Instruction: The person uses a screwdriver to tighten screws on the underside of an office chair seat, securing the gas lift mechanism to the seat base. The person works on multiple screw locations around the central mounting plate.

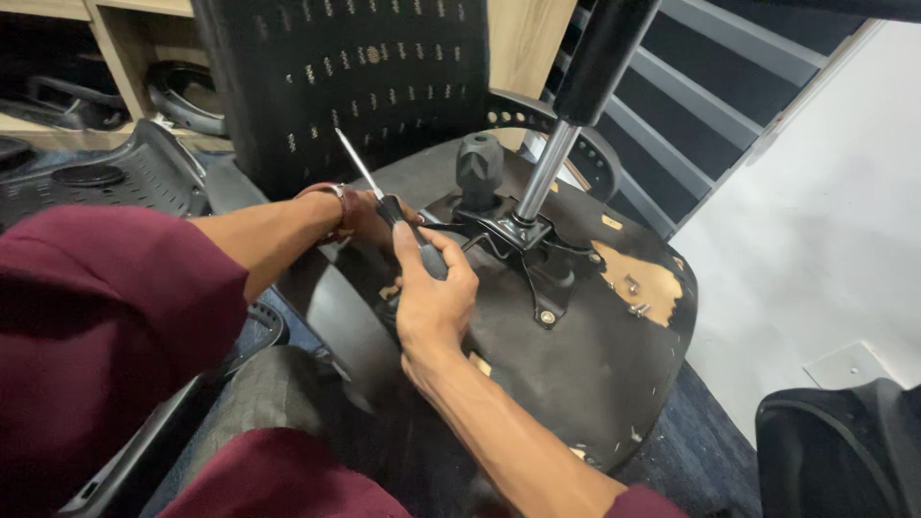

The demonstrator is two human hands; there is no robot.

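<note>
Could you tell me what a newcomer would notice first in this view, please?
At centre, the right hand grips a black-handled screwdriver, its shaft pointing up-left, over the underside of an upturned office chair seat. The left hand rests just behind it. The chair's gas cylinder rises at top centre, and torn patches mark the seat's right edge.

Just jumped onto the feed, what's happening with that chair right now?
A person has an upturned office chair seat resting against their lap. The right hand grips a screwdriver by its black handle, shaft pointing up toward the mesh backrest. The left hand reaches in behind it, near the seat's metal mechanism plate. The gas cylinder sticks up from the plate. Loose screws lie on the seat's torn patch.
</note>
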